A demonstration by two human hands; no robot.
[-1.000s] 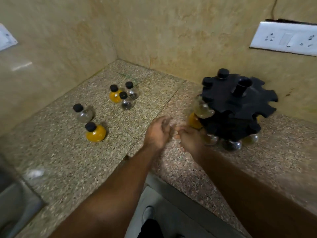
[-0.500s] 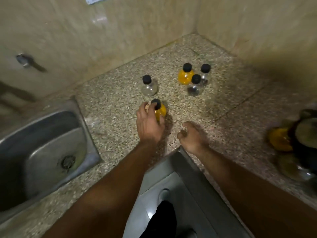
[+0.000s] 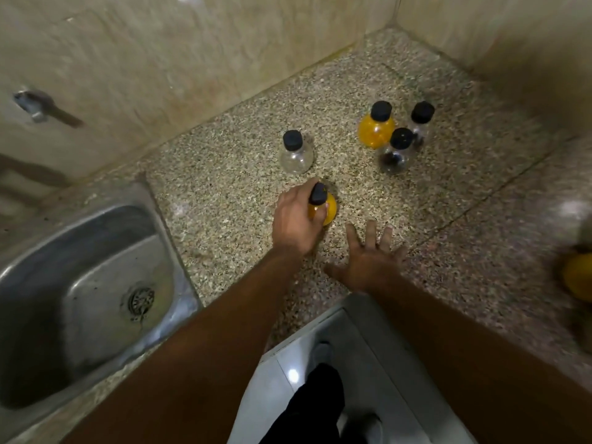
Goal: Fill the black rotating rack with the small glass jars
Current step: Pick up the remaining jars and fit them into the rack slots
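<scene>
— What is the worktop made of?
— The counter is speckled stone, grainy in pattern, with a dull polish. Set into its left edge is a steel sink, brushed, smudged and softly shining.
— And the jars?
— Near the middle stands a clear glass jar, smooth and glossy. Its black cap is matt and looks like plastic. The yellow jar near the front edge has the same glass and cap, as do three more jars towards the far corner.
— The surroundings?
— The wall is beige and marbled, smooth and faintly glossy. The floor tile is glossy, with a bright glint.
</scene>
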